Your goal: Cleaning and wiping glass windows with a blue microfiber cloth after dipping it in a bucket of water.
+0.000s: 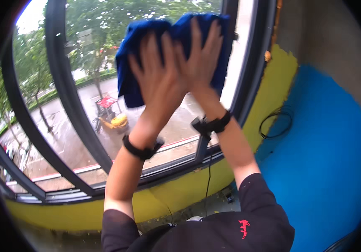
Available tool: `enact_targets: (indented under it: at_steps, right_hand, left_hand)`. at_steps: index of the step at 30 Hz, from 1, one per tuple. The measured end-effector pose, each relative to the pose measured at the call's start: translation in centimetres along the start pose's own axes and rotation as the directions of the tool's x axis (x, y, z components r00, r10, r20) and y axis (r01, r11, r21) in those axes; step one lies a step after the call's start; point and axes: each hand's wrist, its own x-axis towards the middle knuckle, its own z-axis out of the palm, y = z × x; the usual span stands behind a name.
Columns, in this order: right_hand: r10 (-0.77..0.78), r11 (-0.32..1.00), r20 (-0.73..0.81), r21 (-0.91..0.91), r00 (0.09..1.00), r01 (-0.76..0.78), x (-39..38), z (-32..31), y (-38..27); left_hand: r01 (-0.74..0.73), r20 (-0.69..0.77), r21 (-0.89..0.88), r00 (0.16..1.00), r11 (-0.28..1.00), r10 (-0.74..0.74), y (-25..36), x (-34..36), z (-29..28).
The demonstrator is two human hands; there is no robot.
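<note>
Both my arms reach up to the window pane (176,126). A blue cloth (132,90) lies spread against the glass under my palms. My left hand (159,71) presses on its left half, fingers spread and pointing up. On the right half rests my right hand (201,56), also flat with its fingers apart. The two hands touch or overlap near the thumbs. Each wrist wears a black band, the left band (140,149) and the right band (214,124), with a small dark device on it. The cloth's middle is hidden behind the hands.
Dark window frame bars (69,84) stand on the left. To the right are a yellow wall strip (279,69) and a blue wall (327,147) with a coiled black cable (276,124). A thin cord (208,180) hangs below the window. Outside stands a yellow and red vehicle (113,117).
</note>
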Motion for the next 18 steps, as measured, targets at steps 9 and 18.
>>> enact_targets:
  at_steps: [9,18]
  right_hand:
    - [-0.173,0.981,-0.047,-0.102,0.984,0.168,11.0,-0.2,0.5]
    - [-0.443,0.880,-0.047,-0.215,0.895,0.424,13.3,2.7,8.0]
  left_hand:
    - [0.030,0.177,-0.537,0.981,0.843,0.078,-3.5,6.2,-10.2]
    - [-0.104,-0.117,-0.797,0.993,0.595,0.018,-13.0,4.6,-22.8]
